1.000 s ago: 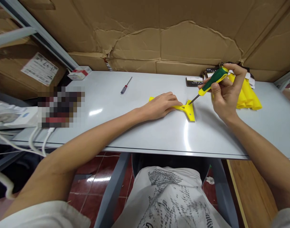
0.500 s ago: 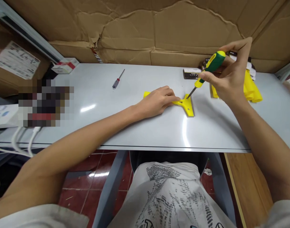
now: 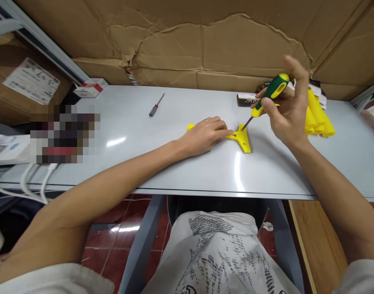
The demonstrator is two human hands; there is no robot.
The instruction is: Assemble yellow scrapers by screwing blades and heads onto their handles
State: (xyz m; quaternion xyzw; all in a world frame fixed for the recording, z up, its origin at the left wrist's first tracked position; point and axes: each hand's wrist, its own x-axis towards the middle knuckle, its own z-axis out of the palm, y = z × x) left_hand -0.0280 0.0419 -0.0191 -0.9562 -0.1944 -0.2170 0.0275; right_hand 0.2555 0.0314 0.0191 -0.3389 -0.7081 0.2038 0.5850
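Observation:
A yellow scraper (image 3: 242, 141) lies flat on the white table, its wide blade end pointing right. My left hand (image 3: 203, 136) is closed over the scraper's handle and presses it to the tabletop, hiding most of the handle. My right hand (image 3: 289, 108) grips a green and yellow screwdriver (image 3: 274, 90) between thumb and fingers, the index finger raised near the handle's end. The screwdriver is tilted, and its tip meets the scraper's head near the upper hole. The screw itself is too small to make out.
A smaller grey screwdriver (image 3: 154, 109) lies at the back left of the table (image 3: 144, 163). Behind my right hand are more yellow scraper handles (image 3: 320, 116) and a small black and white box (image 3: 246, 99). A red and white box (image 3: 90, 87) stands at the left; cardboard (image 3: 174, 49) lines the back.
My right hand has turned about the screwdriver, its fingers shifting left and the index finger lifting off the handle's end. The tip stays at the scraper. The view has shifted slightly.

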